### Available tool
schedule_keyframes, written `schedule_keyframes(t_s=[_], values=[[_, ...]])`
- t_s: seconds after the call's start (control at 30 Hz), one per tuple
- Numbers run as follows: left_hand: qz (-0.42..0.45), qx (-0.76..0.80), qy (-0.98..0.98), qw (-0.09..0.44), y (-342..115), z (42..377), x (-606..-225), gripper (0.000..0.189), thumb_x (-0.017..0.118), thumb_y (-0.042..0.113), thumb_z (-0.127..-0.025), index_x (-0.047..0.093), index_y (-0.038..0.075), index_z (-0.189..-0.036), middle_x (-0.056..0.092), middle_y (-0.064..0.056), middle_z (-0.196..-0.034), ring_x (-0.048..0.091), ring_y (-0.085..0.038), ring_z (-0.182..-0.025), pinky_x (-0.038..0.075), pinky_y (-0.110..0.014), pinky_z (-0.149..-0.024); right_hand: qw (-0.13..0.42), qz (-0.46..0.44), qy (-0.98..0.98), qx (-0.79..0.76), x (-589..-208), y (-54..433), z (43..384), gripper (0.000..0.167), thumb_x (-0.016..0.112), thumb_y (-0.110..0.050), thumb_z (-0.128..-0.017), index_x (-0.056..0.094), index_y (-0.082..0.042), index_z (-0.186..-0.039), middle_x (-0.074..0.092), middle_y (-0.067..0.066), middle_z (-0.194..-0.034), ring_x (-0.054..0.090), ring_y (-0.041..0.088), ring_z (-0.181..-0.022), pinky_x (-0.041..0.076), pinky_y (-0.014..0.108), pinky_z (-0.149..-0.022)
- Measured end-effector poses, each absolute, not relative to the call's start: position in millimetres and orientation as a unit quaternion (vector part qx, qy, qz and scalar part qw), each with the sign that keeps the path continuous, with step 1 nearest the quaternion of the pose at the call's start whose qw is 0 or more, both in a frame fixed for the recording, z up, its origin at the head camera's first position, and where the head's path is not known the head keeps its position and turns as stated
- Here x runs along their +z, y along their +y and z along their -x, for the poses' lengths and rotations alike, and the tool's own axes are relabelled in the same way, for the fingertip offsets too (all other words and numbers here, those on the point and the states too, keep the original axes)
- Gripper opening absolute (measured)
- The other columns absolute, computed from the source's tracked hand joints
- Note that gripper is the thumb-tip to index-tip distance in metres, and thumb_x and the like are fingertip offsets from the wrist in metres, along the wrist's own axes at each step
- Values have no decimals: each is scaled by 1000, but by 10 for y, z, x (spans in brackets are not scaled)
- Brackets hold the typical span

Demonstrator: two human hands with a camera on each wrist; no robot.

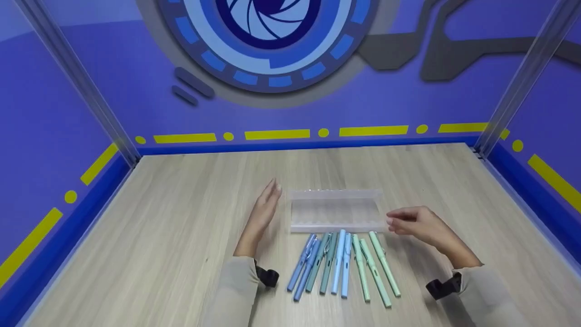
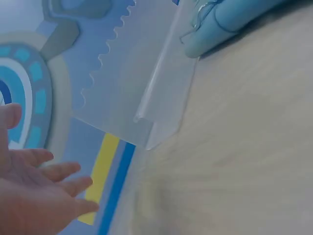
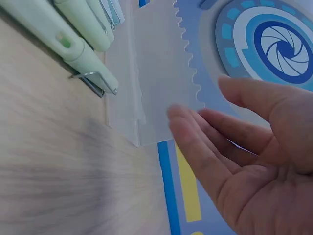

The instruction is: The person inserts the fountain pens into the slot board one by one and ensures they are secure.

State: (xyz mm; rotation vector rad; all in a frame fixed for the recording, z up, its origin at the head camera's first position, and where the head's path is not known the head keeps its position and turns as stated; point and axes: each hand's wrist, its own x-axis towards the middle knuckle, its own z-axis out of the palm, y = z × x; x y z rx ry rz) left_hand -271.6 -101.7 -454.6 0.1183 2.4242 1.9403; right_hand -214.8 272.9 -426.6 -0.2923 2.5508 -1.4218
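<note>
A clear plastic pen stand (image 1: 335, 211) with a scalloped edge rests on the table between both hands. My left hand (image 1: 265, 206) is beside its left end, fingers extended and holding nothing. Off its right end is my right hand (image 1: 420, 222), fingers loosely bent, thumb apart from them in the right wrist view. In front of the stand lie several capped pens in a fanned row: dark blue pens (image 1: 301, 263) at the left, grey-green pens (image 1: 328, 263), light blue pens (image 1: 340, 263), then pale green pens (image 1: 379, 268) at the right.
The wooden table (image 1: 181, 227) is bounded by blue panels (image 1: 272, 118) at the back and on both sides. Metal posts (image 1: 86, 86) stand at the back corners. Black wrist straps (image 1: 268, 276) sit at both sleeve cuffs.
</note>
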Motion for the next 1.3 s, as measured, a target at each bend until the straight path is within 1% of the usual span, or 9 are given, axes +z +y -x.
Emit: schedule_keyframes(t_s=[0.07,0.2,0.27,0.43,0.6,0.67,0.83,1.07,1.3], values=[[-36,654,755,20,-1011,2748,-4603,63,37,49,-101,26,14,-152,28,-9,-158,22,-28,-148,19,-45,-122,135,108,856,-486,-4297,2745,2164,51,62,-26,-94,54,13,-125,66,25,-111,69,29,-97,59,27,-79],[-47,712,700,31,-999,2801,-4702,60,36,45,-102,29,10,-151,33,-12,-155,25,-26,-147,19,-41,-122,177,110,852,-481,-4355,2753,2180,48,64,-23,-92,56,13,-123,67,23,-109,70,26,-91,60,32,-77],[-62,740,669,43,-993,2819,-4748,61,36,45,-103,28,8,-151,31,-12,-156,23,-25,-148,16,-40,-123,187,107,852,-478,-4382,2746,2180,44,64,-20,-92,57,12,-121,67,20,-107,70,23,-88,60,34,-75],[-75,782,616,65,-964,2829,-4851,59,40,44,-102,30,10,-150,33,-5,-156,23,-17,-148,15,-36,-123,207,99,841,-490,-4464,2709,2173,37,61,-13,-92,58,12,-118,67,15,-99,70,22,-84,61,33,-72],[-81,791,603,66,-911,2848,-4890,56,42,39,-102,35,8,-148,35,-8,-155,23,-19,-148,16,-36,-123,229,84,834,-494,-4542,2669,2185,36,61,-15,-93,59,11,-118,69,11,-94,70,19,-81,61,30,-71],[-82,793,601,66,-883,2858,-4887,53,42,36,-103,37,6,-147,36,-10,-154,23,-21,-148,17,-36,-123,234,80,834,-494,-4558,2655,2194,37,62,-17,-93,59,10,-118,69,9,-91,70,18,-79,61,29,-70],[-69,784,614,56,-821,2877,-4868,46,42,28,-103,42,4,-143,40,-10,-152,28,-22,-146,21,-34,-122,230,77,835,-494,-4580,2620,2196,37,65,-18,-91,60,11,-114,68,8,-84,68,16,-73,61,28,-65],[-43,733,678,29,-784,2884,-4838,42,48,28,-101,51,9,-138,49,-5,-146,39,-20,-140,29,-33,-119,221,80,834,-499,-4606,2549,2181,35,70,-17,-88,59,9,-109,65,7,-80,67,14,-68,60,27,-62],[-30,697,716,-1,-759,2904,-4837,35,53,27,-99,60,11,-130,57,-6,-138,47,-21,-134,36,-33,-115,210,75,844,-488,-4618,2501,2172,34,70,-18,-87,59,7,-106,64,7,-78,66,16,-66,60,28,-60]])
